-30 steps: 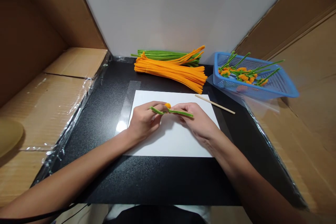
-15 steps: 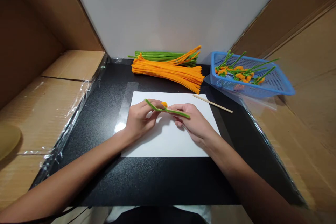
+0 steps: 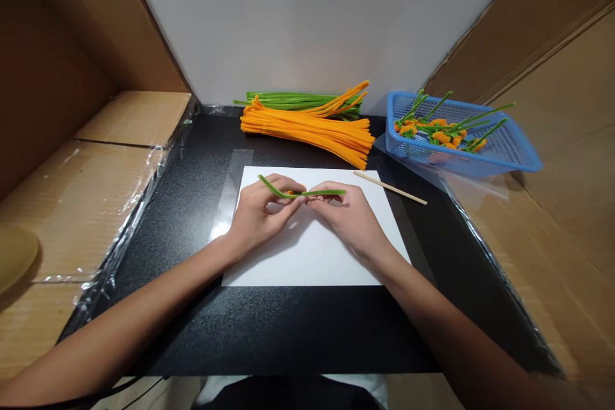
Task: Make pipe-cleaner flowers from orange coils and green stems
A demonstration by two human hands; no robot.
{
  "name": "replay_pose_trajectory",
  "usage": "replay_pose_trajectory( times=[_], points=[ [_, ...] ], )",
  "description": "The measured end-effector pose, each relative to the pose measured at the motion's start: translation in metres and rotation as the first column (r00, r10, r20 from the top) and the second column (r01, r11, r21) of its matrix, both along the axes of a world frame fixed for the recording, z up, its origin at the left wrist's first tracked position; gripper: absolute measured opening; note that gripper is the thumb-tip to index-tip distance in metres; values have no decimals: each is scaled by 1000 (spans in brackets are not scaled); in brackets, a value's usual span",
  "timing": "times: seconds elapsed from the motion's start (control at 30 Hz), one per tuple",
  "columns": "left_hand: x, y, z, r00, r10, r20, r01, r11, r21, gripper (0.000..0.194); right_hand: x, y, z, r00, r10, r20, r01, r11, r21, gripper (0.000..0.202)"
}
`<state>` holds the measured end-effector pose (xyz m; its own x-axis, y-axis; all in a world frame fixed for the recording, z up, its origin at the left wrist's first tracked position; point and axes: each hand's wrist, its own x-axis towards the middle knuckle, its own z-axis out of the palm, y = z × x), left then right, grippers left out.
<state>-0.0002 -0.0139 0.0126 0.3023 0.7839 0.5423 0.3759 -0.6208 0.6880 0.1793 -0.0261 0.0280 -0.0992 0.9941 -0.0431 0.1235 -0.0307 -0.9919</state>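
Above a white sheet of paper (image 3: 312,256), my left hand (image 3: 262,208) and my right hand (image 3: 343,211) meet fingertip to fingertip. Between them is a green fuzzy stem (image 3: 329,192), its left part slanting up over my left fingers and its right part lying nearly level over my right fingers. My left fingers pinch it near its middle, where a bit of an orange piece (image 3: 292,193) shows, mostly hidden by the fingers. The right fingertips are pressed together at the same spot, also on the green stem.
Orange stems (image 3: 307,131) lie in a bundle behind the paper, with green stems (image 3: 293,101) behind them. A thin wooden stick (image 3: 390,188) crosses the paper's right corner. At back right, a blue basket (image 3: 509,163) holds orange and green pieces. Cardboard (image 3: 115,186) flanks the black table.
The orange piece has become mostly covered by my left fingers. The green stem's right part has swung up to nearly level, and my right thumb has moved in toward the middle.
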Motion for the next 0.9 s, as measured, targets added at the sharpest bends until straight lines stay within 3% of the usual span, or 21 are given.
replay_pose_trajectory(
  times=[0.33, 0.4, 0.53, 0.7, 0.9],
  points=[
    [4, -6, -7, 992, 58, 111, -52, 997, -59, 9, -2, 0, -2, 997, -69, -42, 67, 996, -61, 11],
    [4, -7, -6, 994, 49, 102, -44, 998, -49, 9, -1, 1, 1, 994, -89, -62, 87, 995, -39, 11],
    [4, -6, -9, 972, 95, 217, -60, 985, -162, 13, -1, -1, 4, 995, -99, 10, 98, 994, 38, 11],
    [3, -6, -10, 948, 74, 308, -4, 975, -222, 17, -5, -3, -4, 996, -61, -57, 60, 998, -13, 16],
    [4, -4, 0, 937, 10, 348, 102, 948, -302, 14, -3, -3, -4, 991, -120, -53, 123, 990, 69, 11]
  ],
)
